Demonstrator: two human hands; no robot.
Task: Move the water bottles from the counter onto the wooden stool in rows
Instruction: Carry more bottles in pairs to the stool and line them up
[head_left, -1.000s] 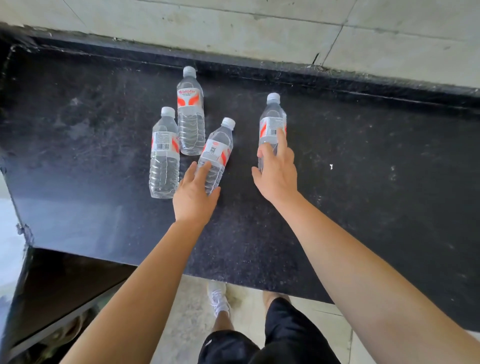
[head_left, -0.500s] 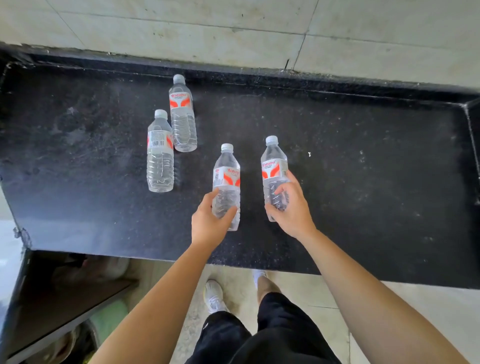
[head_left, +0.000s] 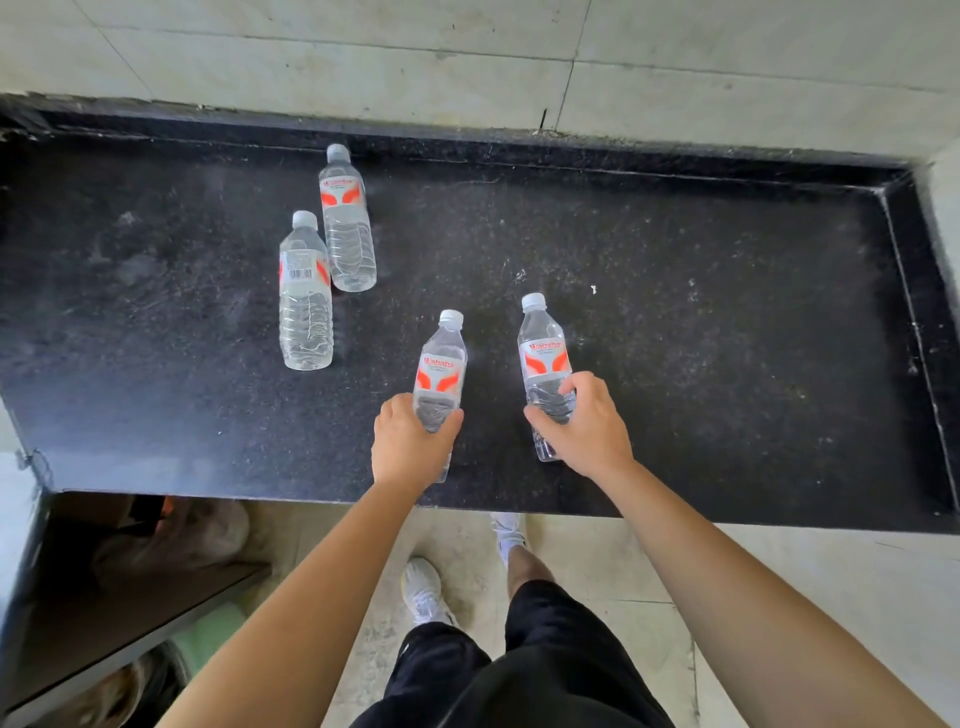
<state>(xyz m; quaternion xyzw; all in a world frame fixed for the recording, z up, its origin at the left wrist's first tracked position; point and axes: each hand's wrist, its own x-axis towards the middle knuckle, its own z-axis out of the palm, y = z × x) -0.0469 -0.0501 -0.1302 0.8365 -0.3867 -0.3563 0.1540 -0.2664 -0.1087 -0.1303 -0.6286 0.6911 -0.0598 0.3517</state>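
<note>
Head view: the left grip (head_left: 415, 441) is curled round the lower body of the left-held bottle (head_left: 440, 374), thumb on one side and fingers on the other, just under its red label. The right grip (head_left: 584, 426) wraps the right-held bottle (head_left: 543, 358) the same way. Both bottles are near the front edge of the dark table (head_left: 727, 364), side by side but apart. Their long axes run up out of the grips, white caps pointing away from the person. Whether their bases are clear of the table I cannot tell. Further back and to the left, nearer the left grip, are the near spare bottle (head_left: 304, 296) and the far spare bottle (head_left: 347, 223), just beside each other. No wooden stool is in view, so the carry likely calls for turning away from the table.
</note>
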